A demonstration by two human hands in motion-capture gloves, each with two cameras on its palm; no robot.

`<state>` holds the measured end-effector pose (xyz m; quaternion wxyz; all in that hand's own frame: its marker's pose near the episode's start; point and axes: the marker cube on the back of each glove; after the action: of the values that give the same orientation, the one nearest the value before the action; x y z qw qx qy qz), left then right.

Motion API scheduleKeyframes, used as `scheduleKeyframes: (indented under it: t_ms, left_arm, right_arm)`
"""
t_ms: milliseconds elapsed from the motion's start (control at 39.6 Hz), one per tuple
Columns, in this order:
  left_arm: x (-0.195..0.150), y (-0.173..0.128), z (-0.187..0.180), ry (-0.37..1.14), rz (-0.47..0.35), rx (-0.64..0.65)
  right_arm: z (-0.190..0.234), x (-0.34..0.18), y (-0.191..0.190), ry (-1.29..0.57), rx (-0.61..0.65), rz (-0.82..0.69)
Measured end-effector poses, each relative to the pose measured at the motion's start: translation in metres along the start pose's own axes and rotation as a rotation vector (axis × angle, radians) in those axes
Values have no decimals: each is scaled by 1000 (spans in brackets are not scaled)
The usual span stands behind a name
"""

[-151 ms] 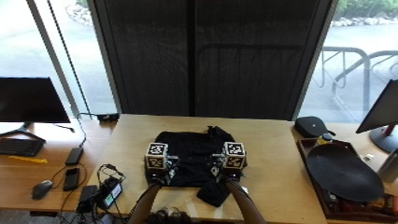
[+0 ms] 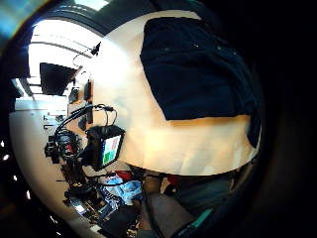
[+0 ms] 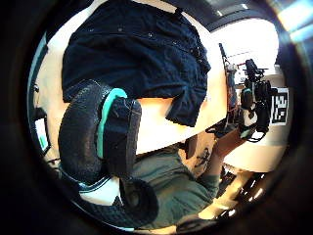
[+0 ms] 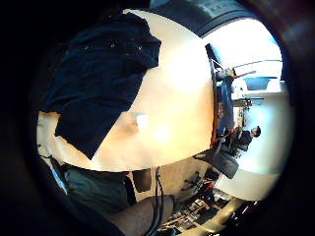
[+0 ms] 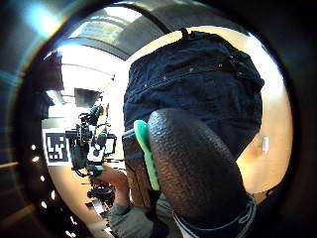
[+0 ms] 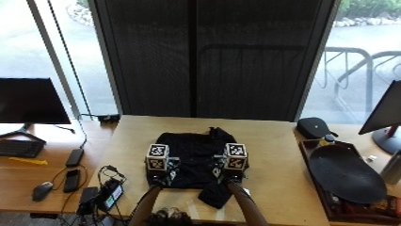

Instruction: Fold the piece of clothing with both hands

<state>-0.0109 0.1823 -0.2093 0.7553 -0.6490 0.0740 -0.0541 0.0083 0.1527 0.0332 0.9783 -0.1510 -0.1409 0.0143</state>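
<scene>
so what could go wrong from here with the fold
1. A sleeve or flap of the black garment trails toward the table's near edge; it could slip over the edge as the cloth is lifted.
2. The garment lies rumpled, so a fold made now may come out uneven.
3. The left hand and right hand are over the cloth, but the pictures show no grip; one side may lag.

light wooden table (image 6: 282, 155), black garment (image 6: 191, 157) on it
</scene>
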Motion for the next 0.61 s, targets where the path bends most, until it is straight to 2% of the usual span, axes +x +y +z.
scheduleKeyframes:
  t_ms: [202, 353, 606]
  left_arm:
    - [-1, 8, -5, -23, -20, -15]
    - [-3, -1, 3, -15, 18, 9]
    - [-7, 5, -1, -15, 7, 17]
  right_arm:
    - [1, -1, -1, 17, 28, -3]
    - [2, -5, 3, 17, 36, -12]
    - [1, -7, 12, 12, 38, -27]
